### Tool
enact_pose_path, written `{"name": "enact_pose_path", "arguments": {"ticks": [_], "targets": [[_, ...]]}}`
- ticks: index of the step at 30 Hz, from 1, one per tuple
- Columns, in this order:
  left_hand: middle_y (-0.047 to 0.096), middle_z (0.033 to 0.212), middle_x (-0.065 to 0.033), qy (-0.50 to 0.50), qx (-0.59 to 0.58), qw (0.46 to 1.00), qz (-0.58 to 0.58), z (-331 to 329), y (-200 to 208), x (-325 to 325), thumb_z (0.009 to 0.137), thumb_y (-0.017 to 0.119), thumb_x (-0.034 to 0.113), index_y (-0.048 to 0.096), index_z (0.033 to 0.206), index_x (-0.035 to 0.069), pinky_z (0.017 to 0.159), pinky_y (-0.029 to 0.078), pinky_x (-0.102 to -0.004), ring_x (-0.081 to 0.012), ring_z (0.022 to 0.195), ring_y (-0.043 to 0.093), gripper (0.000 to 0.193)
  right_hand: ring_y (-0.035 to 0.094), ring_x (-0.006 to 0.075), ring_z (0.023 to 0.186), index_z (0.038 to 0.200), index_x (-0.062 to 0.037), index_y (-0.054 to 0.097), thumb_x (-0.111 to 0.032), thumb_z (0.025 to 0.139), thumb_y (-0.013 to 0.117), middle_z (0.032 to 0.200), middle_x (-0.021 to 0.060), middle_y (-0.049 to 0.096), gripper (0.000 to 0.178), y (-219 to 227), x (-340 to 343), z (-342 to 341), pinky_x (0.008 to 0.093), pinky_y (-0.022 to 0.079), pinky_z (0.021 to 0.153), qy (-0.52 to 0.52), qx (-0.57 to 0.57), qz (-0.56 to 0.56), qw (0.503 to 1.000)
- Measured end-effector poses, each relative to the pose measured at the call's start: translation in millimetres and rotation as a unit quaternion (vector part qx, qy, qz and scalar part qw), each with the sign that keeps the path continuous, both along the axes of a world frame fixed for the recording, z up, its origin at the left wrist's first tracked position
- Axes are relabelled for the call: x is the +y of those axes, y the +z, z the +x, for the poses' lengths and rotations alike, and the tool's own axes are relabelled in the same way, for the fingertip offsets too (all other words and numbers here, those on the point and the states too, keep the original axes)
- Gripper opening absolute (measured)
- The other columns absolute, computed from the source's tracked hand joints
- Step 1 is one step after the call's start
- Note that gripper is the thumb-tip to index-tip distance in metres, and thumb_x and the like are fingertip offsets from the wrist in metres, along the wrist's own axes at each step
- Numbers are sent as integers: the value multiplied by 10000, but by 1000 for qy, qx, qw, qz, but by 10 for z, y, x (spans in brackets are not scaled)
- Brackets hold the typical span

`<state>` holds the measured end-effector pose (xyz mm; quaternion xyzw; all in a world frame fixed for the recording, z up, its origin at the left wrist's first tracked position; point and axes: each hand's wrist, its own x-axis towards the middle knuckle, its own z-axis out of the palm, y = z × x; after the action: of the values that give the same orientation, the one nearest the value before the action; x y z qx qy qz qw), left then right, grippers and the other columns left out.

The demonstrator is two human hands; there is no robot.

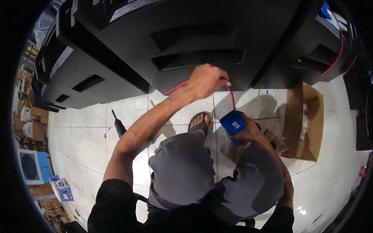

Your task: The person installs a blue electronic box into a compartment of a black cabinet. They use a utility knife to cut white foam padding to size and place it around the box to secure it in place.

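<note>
My left hand (208, 80) is raised in front of the large black cabinet, its fingers closed on a red-and-black cable (232, 99). One stretch of the cable drops from the fingers to a blue wrapped battery pack (234, 122); another red part shows left of the wrist. Lower down, my right hand (250, 130) wraps around the pack's right side and underside, holding it above the floor beside my right knee. A small white label sits on the pack's upper face.
Black cabinets (202, 39) with slots stand across the far side. A power tool (119, 126) with a long bit lies left on the tiles. To the right is an open cardboard box (303, 124). A blue-and-white stool (64, 189) stands far left. Red wire (342, 42) hangs over the right cabinet.
</note>
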<state>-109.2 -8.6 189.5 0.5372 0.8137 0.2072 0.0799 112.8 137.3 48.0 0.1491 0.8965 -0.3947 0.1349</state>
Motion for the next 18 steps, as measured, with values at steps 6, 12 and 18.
{"name": "enact_pose_path", "arguments": {"ticks": [6,12,18], "targets": [[741,866,-138,103,-119,984,84,-273,171,-518,848,743,240,765,968,37,729,568,-345,-218,797,716,236,634,284,1082,1321,13,517,-308,542,904,1208,192,634,927,1068,87,-172,407,518,948,138,4,-172,975],[752,890,-118,66,-237,959,142,-264,-47,-774,820,774,217,776,925,31,759,557,-307,-170,806,710,213,660,276,1027,1290,14,530,-356,562,921,1138,189,663,906,1766,-72,-101,401,547,902,241,-139,-147,949],[752,861,-109,34,-401,896,187,146,-372,-672,809,790,171,769,940,20,746,538,-275,-127,785,684,202,673,293,999,1273,9,526,-385,521,943,1144,177,666,946,2170,-496,-76,394,560,899,303,-178,-245,904]]}}
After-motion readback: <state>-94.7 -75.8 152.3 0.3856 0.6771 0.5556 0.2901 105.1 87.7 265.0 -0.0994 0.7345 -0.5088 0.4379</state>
